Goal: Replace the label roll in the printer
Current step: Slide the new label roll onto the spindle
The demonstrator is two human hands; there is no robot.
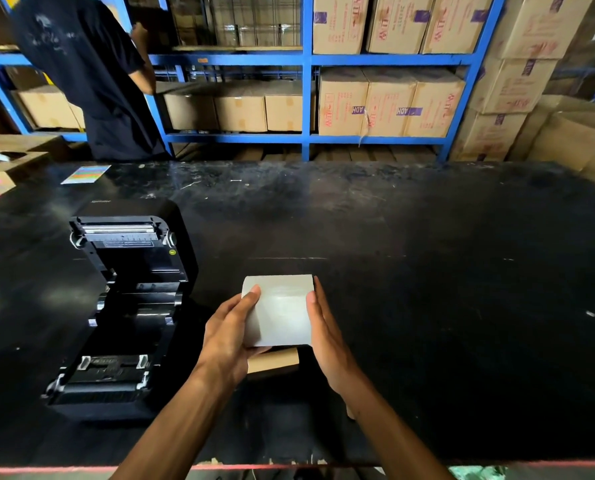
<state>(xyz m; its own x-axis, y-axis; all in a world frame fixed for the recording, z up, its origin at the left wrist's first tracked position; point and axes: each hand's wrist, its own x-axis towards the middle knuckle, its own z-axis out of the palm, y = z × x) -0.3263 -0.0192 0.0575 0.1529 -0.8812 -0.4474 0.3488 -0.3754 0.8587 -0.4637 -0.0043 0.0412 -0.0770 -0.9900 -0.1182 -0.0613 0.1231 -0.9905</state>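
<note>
Fresh roll in hand, printer open!
Left hand [228, 332] and right hand [327, 329] grip the white paper label roll [278, 311]; next, seat it in the black plastic printer [123, 306].

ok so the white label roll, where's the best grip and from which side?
Probably by its two flat ends, one hand from each side, as now: the left hand and right hand bracket the label roll, which lies with its axis left to right. That keeps palms off the curved label face and leaves it ready to lower into the open printer on the left.
</note>
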